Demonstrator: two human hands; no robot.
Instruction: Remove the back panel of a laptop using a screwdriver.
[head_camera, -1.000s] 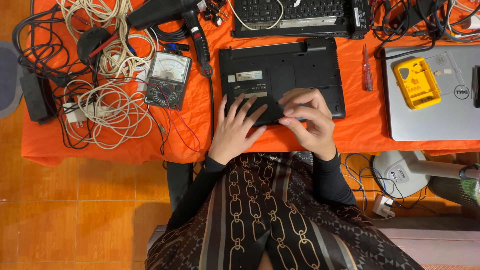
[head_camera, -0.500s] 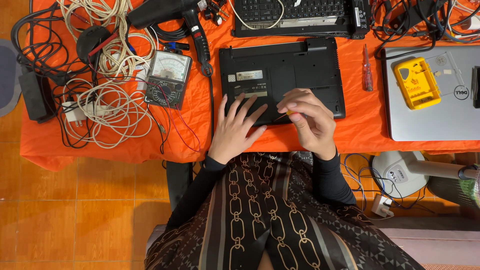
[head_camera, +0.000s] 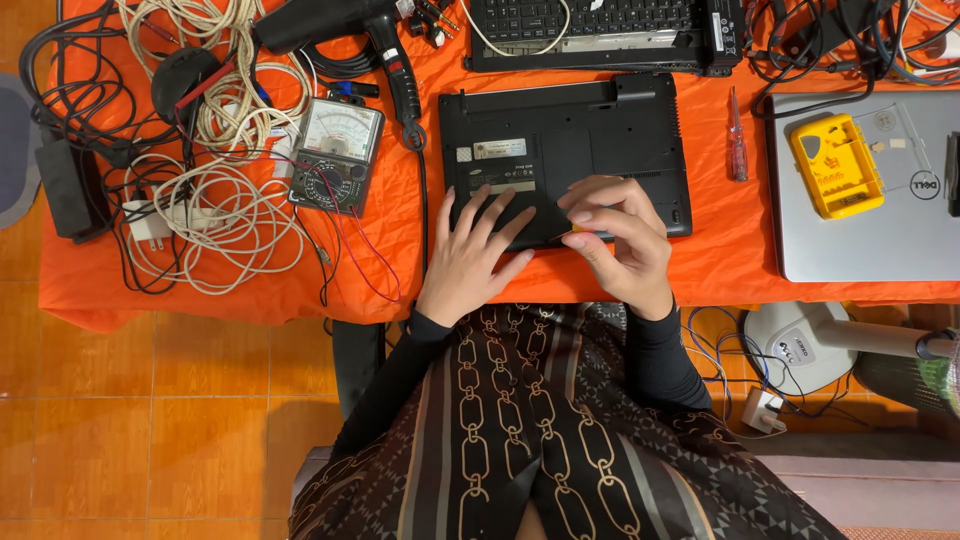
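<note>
A black laptop (head_camera: 560, 140) lies bottom-up on the orange cloth (head_camera: 400, 270) in front of me. My left hand (head_camera: 475, 255) rests flat on its near left part, fingers spread. My right hand (head_camera: 620, 240) hovers over the near right part with fingers curled. Its thumb and fingertips pinch a small yellow tool (head_camera: 577, 239), which is mostly hidden by the fingers. The tool's tip points at the laptop's base.
An analogue multimeter (head_camera: 335, 155) and coils of white cable (head_camera: 215, 215) lie to the left, a black heat gun (head_camera: 330, 20) above them. A red screwdriver (head_camera: 737, 135), a silver laptop (head_camera: 880, 230) bearing a yellow box (head_camera: 835, 165), and a keyboard part (head_camera: 600, 25) lie nearby.
My right hand has lifted from lying flat on the laptop, and its fingers have curled into a pinch around the small yellow tool. The left hand has barely moved.
</note>
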